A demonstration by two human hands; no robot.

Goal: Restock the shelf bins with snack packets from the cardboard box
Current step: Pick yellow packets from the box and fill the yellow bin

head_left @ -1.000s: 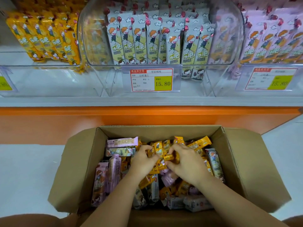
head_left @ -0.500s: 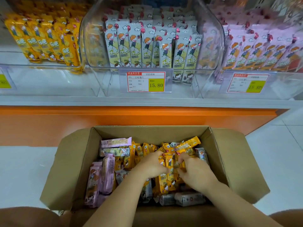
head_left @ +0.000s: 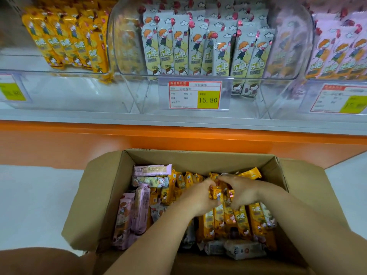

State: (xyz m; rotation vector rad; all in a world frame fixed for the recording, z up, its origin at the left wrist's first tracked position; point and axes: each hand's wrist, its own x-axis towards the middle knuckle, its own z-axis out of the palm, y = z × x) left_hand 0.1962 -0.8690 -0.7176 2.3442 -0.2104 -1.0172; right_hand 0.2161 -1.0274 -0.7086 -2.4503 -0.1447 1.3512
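The left hand [head_left: 200,197] and right hand [head_left: 243,193] clasp a bundle of yellow snack packets [head_left: 241,217], long axes running near-to-far in the cardboard box [head_left: 111,187]; pink packets [head_left: 139,207] crowd the left.

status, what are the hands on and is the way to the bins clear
Left hand and right hand both gripping yellow packets, down in the cardboard box. Nothing lifted out yet. Matching shelf bin up left, nothing seen blocking it.
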